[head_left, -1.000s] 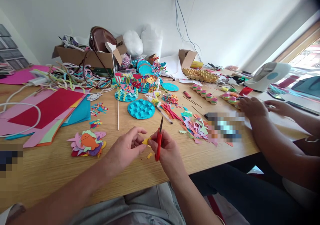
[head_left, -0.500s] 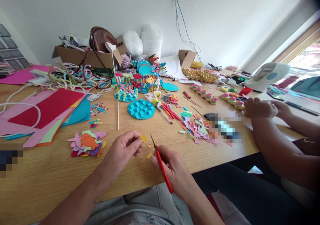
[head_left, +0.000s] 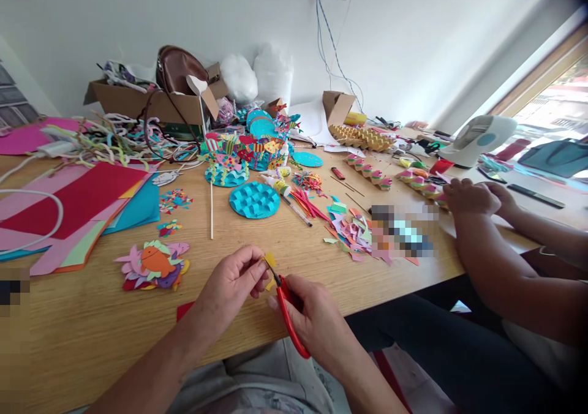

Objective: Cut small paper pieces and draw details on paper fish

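Observation:
Between the thumb and fingers of my left hand (head_left: 239,276) is a small yellow paper piece (head_left: 270,259). My right hand (head_left: 312,313) is wrapped round the red handles of the scissors (head_left: 290,323). The blades point up and left and meet the yellow paper at its lower edge. Small yellow scraps lie on the table just below. A pile of paper fish (head_left: 156,262), an orange one on top, lies left of my left hand. Beyond my hands is a blue disc with folded paper waves (head_left: 254,200).
Colored paper sheets (head_left: 78,206) lie at the left. Paper scraps (head_left: 353,230), glue bottles (head_left: 278,184) and a pen (head_left: 296,210) are ahead and right. Another person's hands (head_left: 473,198) touch a twisted paper strip at the right. A box (head_left: 133,105) stands behind.
The scissors have moved up and left, from apart to touching the yellow paper. A red piece now shows beside my left forearm. The whole view has shifted slightly.

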Demonstrator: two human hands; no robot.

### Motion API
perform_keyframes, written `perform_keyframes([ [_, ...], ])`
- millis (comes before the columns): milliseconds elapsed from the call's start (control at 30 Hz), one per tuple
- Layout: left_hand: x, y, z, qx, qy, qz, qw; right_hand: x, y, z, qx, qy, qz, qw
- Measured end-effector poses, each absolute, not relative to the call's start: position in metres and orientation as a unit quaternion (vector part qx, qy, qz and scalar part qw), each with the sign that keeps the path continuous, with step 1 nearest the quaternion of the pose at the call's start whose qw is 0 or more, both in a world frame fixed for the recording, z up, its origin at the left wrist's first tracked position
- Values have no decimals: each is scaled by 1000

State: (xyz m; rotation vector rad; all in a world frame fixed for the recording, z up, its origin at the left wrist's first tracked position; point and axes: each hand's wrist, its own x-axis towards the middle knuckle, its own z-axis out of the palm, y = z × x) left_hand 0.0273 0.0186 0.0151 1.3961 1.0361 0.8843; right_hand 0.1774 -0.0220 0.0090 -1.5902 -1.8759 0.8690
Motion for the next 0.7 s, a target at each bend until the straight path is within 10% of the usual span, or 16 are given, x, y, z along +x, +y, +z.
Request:
perform_keyframes([
  [700,37,22,6,557,453,345,604,195,-25,-6,-610,-679,306,270],
])
